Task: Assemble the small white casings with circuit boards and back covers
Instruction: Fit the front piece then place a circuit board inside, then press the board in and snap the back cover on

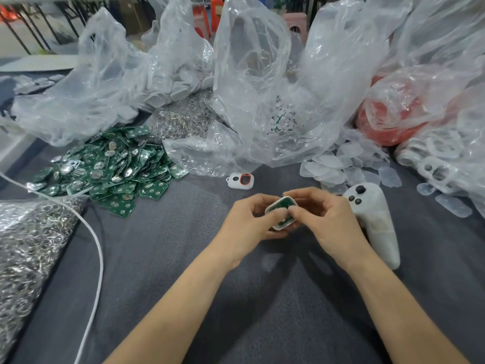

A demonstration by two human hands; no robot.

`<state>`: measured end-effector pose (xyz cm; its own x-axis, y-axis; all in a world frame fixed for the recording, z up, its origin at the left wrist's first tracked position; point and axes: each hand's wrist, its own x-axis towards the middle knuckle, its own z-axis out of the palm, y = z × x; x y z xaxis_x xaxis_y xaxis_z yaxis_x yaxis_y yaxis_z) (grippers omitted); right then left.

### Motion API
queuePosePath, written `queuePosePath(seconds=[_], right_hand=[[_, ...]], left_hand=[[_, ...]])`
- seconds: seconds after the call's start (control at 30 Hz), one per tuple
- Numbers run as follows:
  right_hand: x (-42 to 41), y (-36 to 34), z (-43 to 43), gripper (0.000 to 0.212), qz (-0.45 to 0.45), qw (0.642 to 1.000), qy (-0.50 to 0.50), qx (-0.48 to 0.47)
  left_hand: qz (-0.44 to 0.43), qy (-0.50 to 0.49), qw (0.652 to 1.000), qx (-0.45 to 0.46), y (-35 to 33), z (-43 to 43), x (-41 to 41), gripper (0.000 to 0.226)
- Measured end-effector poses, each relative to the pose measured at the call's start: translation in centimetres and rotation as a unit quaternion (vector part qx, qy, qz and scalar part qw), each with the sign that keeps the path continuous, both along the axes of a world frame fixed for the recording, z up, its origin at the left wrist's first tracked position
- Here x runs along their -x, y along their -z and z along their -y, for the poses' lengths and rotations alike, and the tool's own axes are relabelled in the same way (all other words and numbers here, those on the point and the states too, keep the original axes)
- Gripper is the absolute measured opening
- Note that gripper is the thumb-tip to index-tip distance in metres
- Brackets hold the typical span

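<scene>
- Work surface: a table covered in dark grey cloth (183, 271), crowded along its far side with crumpled clear plastic bags (249, 74).
- Room: dark table legs and red and pink stools show beyond the bags, blurred.
- Left side: a loose pile of green circuit boards (110, 169). A bag of small metal rings (29, 245) lies at the near left, with a white cable (97, 248) running beside it.
- Centre: a spare white casing with a red ring (241, 181) lies alone on the cloth, just far of the hands.
- Right side: a heap of translucent covers (349, 164), a red bag (388, 119), and a white handheld controller (372, 219) lying just beside the right hand.
- Task item: a small white casing (288, 198) with a green board (284, 204) seated in it, held above the cloth at centre.
- Left hand (249, 222): fingers curled under the casing, thumb on the board; gripping it.
- Right hand (325, 219): fingers curled over the casing's far edge, thumb tip on the board; also gripping it.
</scene>
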<state>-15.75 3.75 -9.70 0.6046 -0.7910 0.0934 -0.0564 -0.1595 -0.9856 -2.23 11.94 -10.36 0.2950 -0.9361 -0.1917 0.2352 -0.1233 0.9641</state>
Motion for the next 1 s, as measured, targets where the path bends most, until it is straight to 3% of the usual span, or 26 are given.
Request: queuePosePath(seconds=[0.2, 0.37, 0.53, 0.63, 0.87, 1.0], right_hand=[[-0.2, 0.0, -0.1, 0.029, -0.037, 0.999, -0.003, 0.025], [-2.5, -1.0, -0.9, 0.035, -0.048, 0.996, 0.047, 0.066], [-9.4, -4.6, -1.3, 0.028, -0.079, 0.986, -0.004, 0.15], [-15.6, -8.0, -0.7, 0.016, -0.094, 0.964, -0.043, 0.246], [-34.3, -15.1, -1.3, 0.024, -0.088, 0.91, -0.136, 0.381], [-44.4, -14.6, 0.2, 0.024, -0.244, 0.848, -0.148, 0.447]], left_hand=[[0.011, 0.052, 0.998, -0.024, -0.8, -0.5, -0.8, 0.016], [0.027, -0.046, 0.998, -0.021, -1.0, -0.6, -4.4, 0.015], [0.061, -0.167, 0.984, -0.003, -0.3, -2.2, -9.5, 0.017], [0.081, -0.236, 0.968, 0.032, -0.2, -4.0, -13.8, 0.013], [-0.095, -0.253, 0.955, 0.121, -0.3, -6.6, -19.2, 0.014], [-0.146, -0.271, 0.934, 0.181, 0.0, -7.0, -20.5, 0.023]])
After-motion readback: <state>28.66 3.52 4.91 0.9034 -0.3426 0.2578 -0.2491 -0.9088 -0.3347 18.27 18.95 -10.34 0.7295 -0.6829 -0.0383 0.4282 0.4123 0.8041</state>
